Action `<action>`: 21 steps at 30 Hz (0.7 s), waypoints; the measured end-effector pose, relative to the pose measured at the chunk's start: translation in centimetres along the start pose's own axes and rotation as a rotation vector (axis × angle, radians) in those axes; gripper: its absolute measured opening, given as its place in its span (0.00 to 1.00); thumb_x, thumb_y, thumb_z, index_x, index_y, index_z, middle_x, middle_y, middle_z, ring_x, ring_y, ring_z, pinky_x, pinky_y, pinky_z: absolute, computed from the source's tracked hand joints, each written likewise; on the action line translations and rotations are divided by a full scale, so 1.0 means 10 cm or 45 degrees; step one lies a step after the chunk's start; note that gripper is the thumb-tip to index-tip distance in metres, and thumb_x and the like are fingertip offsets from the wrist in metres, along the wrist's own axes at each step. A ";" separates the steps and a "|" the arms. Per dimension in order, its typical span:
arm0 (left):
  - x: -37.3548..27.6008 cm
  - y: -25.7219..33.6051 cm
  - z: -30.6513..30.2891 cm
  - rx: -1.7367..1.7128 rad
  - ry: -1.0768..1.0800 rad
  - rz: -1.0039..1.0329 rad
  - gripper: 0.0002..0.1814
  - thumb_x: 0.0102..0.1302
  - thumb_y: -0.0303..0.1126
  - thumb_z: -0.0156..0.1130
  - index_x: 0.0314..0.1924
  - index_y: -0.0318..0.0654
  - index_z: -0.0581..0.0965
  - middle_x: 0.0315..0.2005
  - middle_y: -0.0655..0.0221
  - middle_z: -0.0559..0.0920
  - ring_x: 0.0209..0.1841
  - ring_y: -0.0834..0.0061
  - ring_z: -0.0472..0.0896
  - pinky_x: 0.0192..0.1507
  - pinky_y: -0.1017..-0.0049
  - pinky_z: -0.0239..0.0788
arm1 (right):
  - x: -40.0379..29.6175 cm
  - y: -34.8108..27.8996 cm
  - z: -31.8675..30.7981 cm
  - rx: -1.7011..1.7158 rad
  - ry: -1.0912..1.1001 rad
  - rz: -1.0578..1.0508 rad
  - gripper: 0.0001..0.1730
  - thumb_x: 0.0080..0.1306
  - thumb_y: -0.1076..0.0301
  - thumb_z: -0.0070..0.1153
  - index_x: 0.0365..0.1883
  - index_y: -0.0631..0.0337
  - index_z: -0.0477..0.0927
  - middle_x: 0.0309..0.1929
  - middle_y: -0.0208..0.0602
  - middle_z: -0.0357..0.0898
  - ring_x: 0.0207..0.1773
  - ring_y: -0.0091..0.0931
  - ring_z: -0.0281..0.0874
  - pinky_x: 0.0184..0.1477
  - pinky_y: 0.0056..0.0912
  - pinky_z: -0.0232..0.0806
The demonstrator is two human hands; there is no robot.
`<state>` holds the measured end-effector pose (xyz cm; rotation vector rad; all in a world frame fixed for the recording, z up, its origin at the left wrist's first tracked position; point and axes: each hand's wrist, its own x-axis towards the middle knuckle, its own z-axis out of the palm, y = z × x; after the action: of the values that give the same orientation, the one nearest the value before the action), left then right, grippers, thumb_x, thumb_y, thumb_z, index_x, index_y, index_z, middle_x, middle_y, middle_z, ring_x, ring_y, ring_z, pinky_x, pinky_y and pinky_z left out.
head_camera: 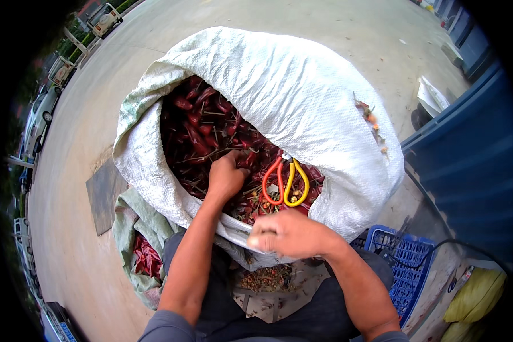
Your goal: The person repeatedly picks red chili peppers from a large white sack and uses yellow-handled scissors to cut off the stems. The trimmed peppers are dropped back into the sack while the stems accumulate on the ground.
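Observation:
A large white woven sack (308, 98) stands before me with its rim rolled outward. Dark red dried chili peppers (196, 132) with thin stems fill it. My left hand (227, 173) reaches into the peppers, its fingertips hidden among them. Over the near rim is my right hand (290, 233), blurred, with fingers curled; whether anything is in it does not show. Scissors (278, 181) with one red and one yellow handle loop lie on the peppers between my hands, blades mostly hidden. Stem scraps and broken bits lie around the loops.
A smaller greenish sack (143, 213) with red peppers stands at my left knee. Pepper scraps (269, 278) lie below the sack, between my legs. To the right are a blue plastic crate (410, 273), a black cable and a blue metal panel (466, 162). Parked vehicles line the far left.

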<state>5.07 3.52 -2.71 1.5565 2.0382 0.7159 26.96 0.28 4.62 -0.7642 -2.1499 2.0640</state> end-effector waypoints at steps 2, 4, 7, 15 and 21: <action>-0.18 0.12 -0.12 -0.329 -0.097 0.014 0.15 0.56 0.25 0.67 0.45 0.32 0.81 0.33 0.67 0.84 0.38 0.79 0.80 0.44 0.75 0.71 | 0.03 0.05 -0.01 0.017 0.365 0.093 0.18 0.70 0.57 0.60 0.40 0.67 0.82 0.28 0.46 0.82 0.33 0.32 0.82 0.39 0.38 0.72; -0.39 0.30 -0.25 -0.521 -0.158 -0.006 0.13 0.56 0.23 0.67 0.44 0.33 0.81 0.32 0.73 0.82 0.37 0.82 0.78 0.43 0.77 0.70 | 0.03 0.16 -0.04 -0.116 0.629 0.016 0.18 0.70 0.57 0.60 0.40 0.67 0.81 0.28 0.45 0.82 0.32 0.30 0.82 0.39 0.38 0.72; -0.54 0.30 -0.26 -0.726 -0.208 0.115 0.12 0.56 0.19 0.66 0.41 0.36 0.81 0.35 0.75 0.81 0.39 0.83 0.76 0.45 0.79 0.68 | 0.03 0.10 -0.03 -0.090 0.839 -0.023 0.17 0.69 0.60 0.62 0.42 0.68 0.81 0.29 0.46 0.83 0.33 0.28 0.82 0.38 0.37 0.72; -0.58 0.37 -0.24 -0.951 -0.404 0.254 0.15 0.59 0.18 0.66 0.47 0.34 0.80 0.44 0.71 0.83 0.48 0.81 0.78 0.54 0.77 0.69 | 0.06 0.04 0.00 -0.037 0.966 -0.119 0.14 0.69 0.63 0.62 0.40 0.68 0.81 0.28 0.44 0.82 0.29 0.26 0.79 0.35 0.33 0.71; -0.64 0.45 -0.28 -1.081 -0.503 0.202 0.19 0.65 0.24 0.66 0.57 0.34 0.79 0.46 0.73 0.82 0.49 0.82 0.77 0.55 0.78 0.69 | 0.02 -0.01 -0.02 -0.051 1.013 -0.218 0.10 0.70 0.67 0.61 0.37 0.67 0.80 0.26 0.43 0.80 0.27 0.26 0.76 0.33 0.33 0.69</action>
<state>8.11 -2.05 2.71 1.2107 1.0962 1.0505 26.78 0.57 4.69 -1.1126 -1.7152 1.3030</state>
